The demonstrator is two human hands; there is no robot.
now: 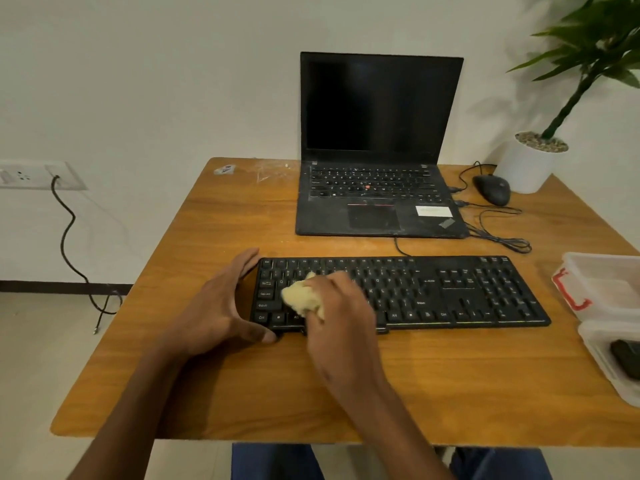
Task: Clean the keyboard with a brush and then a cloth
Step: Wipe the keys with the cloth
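Wooden worktop (214, 382) carries a black keyboard (450, 292), whose left end the left hand (221, 306) braces with spread fingers while the right hand (341, 306) grips a yellow cloth (301, 296), wiping its left keys.

Soft, even room light falls from overhead, warm on the worktop (214, 386) and dim on the wall behind. The plant (588, 39) casts a faint shadow there; edges bow from the wide lens, and fine detail looks slightly smeared.
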